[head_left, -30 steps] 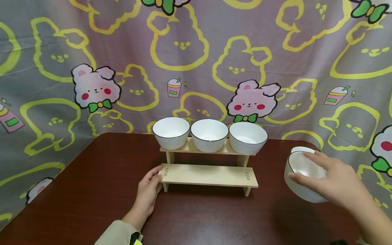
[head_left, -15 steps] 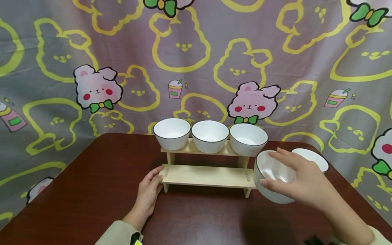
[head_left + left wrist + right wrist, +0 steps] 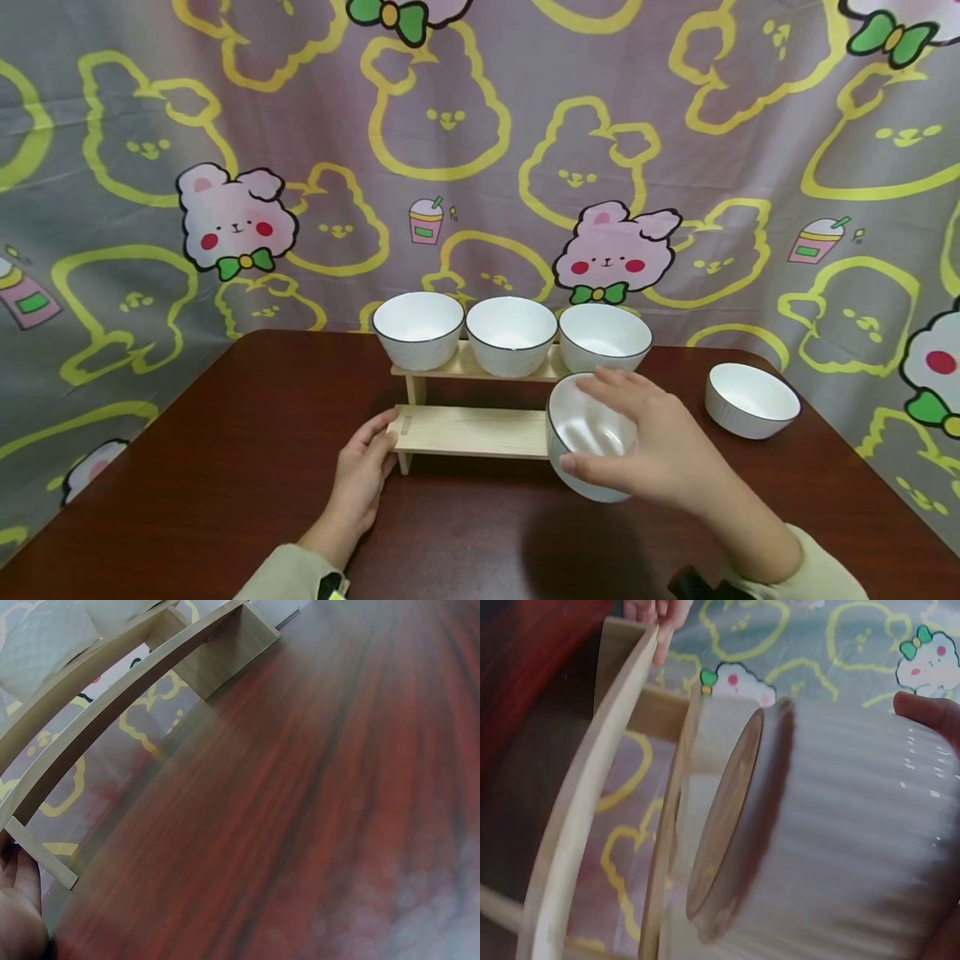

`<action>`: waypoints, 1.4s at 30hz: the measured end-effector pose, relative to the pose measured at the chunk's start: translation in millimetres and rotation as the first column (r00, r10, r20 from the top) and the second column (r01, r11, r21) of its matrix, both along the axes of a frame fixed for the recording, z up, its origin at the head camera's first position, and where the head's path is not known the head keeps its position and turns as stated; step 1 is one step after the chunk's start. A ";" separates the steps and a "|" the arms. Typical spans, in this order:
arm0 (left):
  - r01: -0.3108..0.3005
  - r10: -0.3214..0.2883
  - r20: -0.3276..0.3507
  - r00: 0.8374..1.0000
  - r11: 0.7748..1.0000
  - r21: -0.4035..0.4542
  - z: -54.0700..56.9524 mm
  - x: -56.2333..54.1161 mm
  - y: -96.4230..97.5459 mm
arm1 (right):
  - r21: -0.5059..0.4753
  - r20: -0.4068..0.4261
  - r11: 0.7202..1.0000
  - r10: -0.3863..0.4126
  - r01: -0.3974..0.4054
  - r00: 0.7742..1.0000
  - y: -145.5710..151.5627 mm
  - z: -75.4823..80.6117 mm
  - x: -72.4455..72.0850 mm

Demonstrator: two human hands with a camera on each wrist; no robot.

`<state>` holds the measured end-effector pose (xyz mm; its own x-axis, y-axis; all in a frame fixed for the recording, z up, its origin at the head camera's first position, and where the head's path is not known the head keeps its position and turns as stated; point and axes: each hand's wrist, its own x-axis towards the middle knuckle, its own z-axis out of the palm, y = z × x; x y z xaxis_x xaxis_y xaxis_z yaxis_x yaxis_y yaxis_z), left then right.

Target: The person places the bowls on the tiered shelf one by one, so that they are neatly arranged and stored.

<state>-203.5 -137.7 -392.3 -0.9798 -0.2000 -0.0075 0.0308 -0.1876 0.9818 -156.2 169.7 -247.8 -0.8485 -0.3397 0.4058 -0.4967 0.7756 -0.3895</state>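
A white dark-rimmed bowl point(image 3: 585, 433) hangs tilted in front of the right end of a two-tier wooden rack point(image 3: 472, 431). My right hand point(image 3: 652, 442) grips it by the rim, thumb on the near side and fingers across the far side. In the right wrist view, the ribbed outside of this bowl point(image 3: 847, 825) and its round foot show beside the rack's boards. My left hand point(image 3: 363, 467) pinches the left end of the lower shelf, thumb on top. Along the upper shelf stand three white bowls, left point(image 3: 418, 329), middle point(image 3: 512, 335) and right point(image 3: 604, 335).
Another white bowl point(image 3: 752, 402) stands on the dark red-brown table point(image 3: 225, 467) at the right, near the table's far corner. Behind the table hangs a grey curtain point(image 3: 330, 108) with cartoon prints.
My right hand has carried the bowl left, from beside the single bowl at the right to the rack's right end. My left hand has stayed on the lower shelf.
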 end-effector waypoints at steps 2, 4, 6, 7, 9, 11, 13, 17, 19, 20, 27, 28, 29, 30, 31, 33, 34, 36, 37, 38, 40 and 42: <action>0.000 0.000 0.000 1.000 1.000 0.002 0.2 0.0 0.2 | 0.003 -0.020 1.000 0.013 -0.012 1.000 -8.8 -3.1 -2.1; 0.000 0.000 0.000 1.000 1.000 0.008 0.0 0.2 0.4 | 0.000 -0.042 0.999 0.033 -0.033 0.999 -17.2 -7.6 -4.9; 0.001 -0.001 0.002 1.000 1.000 0.012 -0.5 0.7 0.8 | -0.005 -0.058 0.999 0.052 -0.052 0.997 -24.8 -12.0 -8.0; 0.001 -0.001 0.005 1.000 1.000 0.013 -0.8 1.1 0.9 | -0.010 -0.063 0.998 0.059 -0.060 0.996 -28.2 -14.0 -9.4; 0.000 0.000 0.005 1.000 1.000 0.019 -1.3 1.6 1.2 | -0.015 -0.064 0.997 0.072 -0.073 0.995 -34.9 -18.1 -12.1; -0.002 0.002 0.003 1.000 1.000 0.024 -1.7 1.9 1.3 | -0.007 -0.064 0.997 0.076 -0.076 0.995 -41.2 -21.2 -14.6; -0.003 0.003 -0.002 1.000 1.000 0.029 -1.6 2.0 1.3 | 0.005 -0.058 0.997 0.076 -0.076 0.995 -47.6 -23.5 -16.6; -0.004 0.004 -0.013 1.000 0.999 0.032 -0.7 1.2 1.2 | 0.033 -0.036 0.997 0.073 -0.072 0.997 -60.9 -25.8 -19.7; -0.007 0.007 -0.018 1.000 0.999 0.035 -0.3 0.6 1.2 | 0.038 -0.018 0.997 0.075 -0.074 0.997 -67.8 -27.0 -21.4; -0.009 0.009 -0.020 1.000 0.999 0.035 0.0 0.4 1.2 | 0.042 -0.010 0.996 0.073 -0.072 0.997 -71.0 -27.8 -22.3; -0.018 0.019 -0.019 1.000 0.999 0.043 1.0 -0.1 1.7 | 0.063 0.035 0.995 0.079 -0.081 0.996 -91.9 -36.4 -29.0; -0.018 0.019 -0.018 1.000 0.999 0.043 1.2 0.0 1.8 | 0.066 0.034 0.994 0.082 -0.084 0.996 -94.5 -37.7 -29.9; -0.018 0.019 -0.017 1.000 0.999 0.042 1.3 0.1 1.8 | 0.066 0.033 0.994 0.084 -0.086 0.996 -97.1 -39.2 -31.0; -0.018 0.018 -0.016 1.000 0.999 0.042 1.4 0.1 1.8 | 0.065 0.033 0.994 0.084 -0.086 0.996 -99.7 -40.4 -32.1; -0.017 0.018 -0.015 1.000 0.999 0.042 1.6 0.2 1.9 | 0.064 0.034 0.994 0.083 -0.085 0.996 -102.1 -41.5 -32.7; -0.016 0.016 -0.010 1.000 0.999 0.039 1.9 0.4 1.9 | 0.065 0.036 0.995 0.078 -0.080 0.996 -106.8 -43.8 -35.0; -0.015 0.015 -0.008 1.000 0.999 0.037 2.0 0.4 1.9 | 0.069 0.041 0.995 0.073 -0.076 0.996 -109.1 -44.9 -36.1; -0.015 0.015 -0.007 1.000 0.999 0.040 2.2 0.2 1.8 | 0.073 0.056 0.995 0.066 -0.070 0.996 -113.4 -46.5 -37.9; -0.015 0.015 -0.006 1.000 0.999 0.043 2.3 0.2 1.8 | 0.078 0.064 0.995 0.064 -0.069 0.996 -115.4 -47.2 -38.8; -0.015 0.015 -0.006 1.000 0.999 0.047 2.5 0.1 1.7 | 0.083 0.072 0.994 0.062 -0.068 0.995 -117.3 -47.8 -39.8; -0.014 0.014 -0.005 1.000 0.999 0.051 2.7 0.0 1.4 | 0.089 0.091 0.994 0.056 -0.064 0.994 -120.7 -48.4 -40.8; -0.013 0.013 -0.004 1.000 0.998 0.055 3.2 0.0 0.9 | 0.101 0.104 0.993 0.045 -0.056 0.994 -123.9 -48.1 -41.3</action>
